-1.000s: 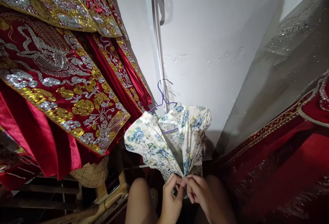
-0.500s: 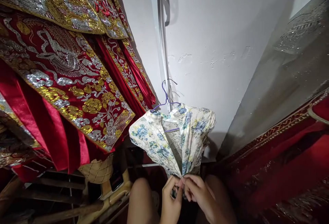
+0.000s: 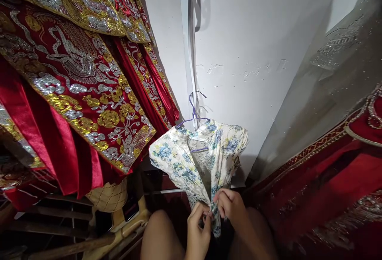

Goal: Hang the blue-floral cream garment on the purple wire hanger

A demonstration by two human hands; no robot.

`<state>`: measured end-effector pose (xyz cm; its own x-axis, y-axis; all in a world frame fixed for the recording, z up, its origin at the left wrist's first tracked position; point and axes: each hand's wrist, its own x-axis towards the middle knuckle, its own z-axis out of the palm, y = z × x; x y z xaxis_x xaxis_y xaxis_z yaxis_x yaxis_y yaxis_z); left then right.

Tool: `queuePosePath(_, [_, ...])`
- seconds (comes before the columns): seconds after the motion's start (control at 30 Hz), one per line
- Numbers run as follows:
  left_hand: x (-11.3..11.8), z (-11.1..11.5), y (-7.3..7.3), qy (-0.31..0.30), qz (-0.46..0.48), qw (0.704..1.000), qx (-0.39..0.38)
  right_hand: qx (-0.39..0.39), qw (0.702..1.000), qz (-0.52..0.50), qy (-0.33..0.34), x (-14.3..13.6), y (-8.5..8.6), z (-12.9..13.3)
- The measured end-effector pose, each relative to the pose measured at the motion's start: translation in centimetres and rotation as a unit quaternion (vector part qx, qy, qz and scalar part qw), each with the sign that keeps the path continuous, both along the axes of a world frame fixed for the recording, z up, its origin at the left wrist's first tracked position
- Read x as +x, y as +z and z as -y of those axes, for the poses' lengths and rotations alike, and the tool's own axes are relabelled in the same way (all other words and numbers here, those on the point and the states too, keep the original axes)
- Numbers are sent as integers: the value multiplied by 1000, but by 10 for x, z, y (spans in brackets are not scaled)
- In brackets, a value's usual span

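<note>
A white short-sleeved blouse [image 3: 229, 142] with a blue and yellow floral print hangs on a purple hanger [image 3: 193, 109], its front parted in a deep V. Low on the front, my left hand [image 3: 199, 224] pinches the edge between thumb and fingers. Slightly higher and to the right, my right hand [image 3: 232, 205] has its fingers closed at the other front edge. Between the fingertips the cloth is too small and partly covered to make out any fastener. The blouse's lower end falls between my knees.
Red garments [image 3: 98, 89] with gold and silver embroidery hang at the left. Below them stand a yellowish chair-like frame [image 3: 131, 226] and a woven basket-like thing [image 3: 109, 196]. A white wall [image 3: 238, 33] is behind; more red beaded cloth [image 3: 328, 184] hangs at the right.
My right hand has moved up and slightly right, away from my left fingertips, along the blouse's front edge. The left hand keeps its pinch. The view has shifted slightly.
</note>
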<state>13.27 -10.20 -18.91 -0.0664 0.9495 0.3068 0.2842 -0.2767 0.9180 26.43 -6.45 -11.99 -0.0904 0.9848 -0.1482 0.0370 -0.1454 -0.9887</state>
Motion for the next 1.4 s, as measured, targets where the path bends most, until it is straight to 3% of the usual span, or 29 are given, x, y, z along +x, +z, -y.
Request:
queuePosePath(0.1, [-4,6,3,4,10,1000,-13,19,992,85,95,0,2,-8])
queuePosePath(0.17, [-7,10,5,11,29,999,-22,26,982,130,132,-6,-8,-6])
queuePosePath(0.33, [-18,15,3,28,46,998,-16,55,990,116,62,-21,-42,13])
queuePosePath(0.43, [-22,15,2,20,38,999,-14,26,990,99,97,-21,-38,17])
queuePosePath(0.63, [-22,11,5,17,38,999,-16,-47,986,34,156,-16,-9,9])
queuePosePath(0.7, [-19,8,5,3,31,999,-19,-78,987,-1,138,-16,-2,4])
queuePosePath(0.8, [-13,3,2,-11,13,1000,-20,-60,994,-62,67,-15,17,-13])
queuePosePath(0.87, [-7,-1,-2,-20,5,1000,-22,-16,995,-101,18,-15,41,-32])
queuePosePath(1.0, [5,-6,-6,-57,-3,998,-17,89,974,-198,-63,-21,107,-69])
queuePosePath(1.1, [4,-6,-1,-101,-32,994,-4,129,959,-239,-87,-26,141,-75])
queuePosePath(1.17, [-3,-9,11,-132,-67,989,-7,138,963,-222,-70,-28,146,-69])
queuePosePath(1.23, [-15,-18,36,-146,-86,985,2,133,972,-191,-46,-28,141,-61])
queuePosePath(1.3, [-28,-33,74,-126,-70,989,45,127,977,-170,-30,-29,133,-54])
queuePosePath(1.4, [-40,-64,143,-38,-34,988,149,136,977,-159,-27,-32,131,-48])
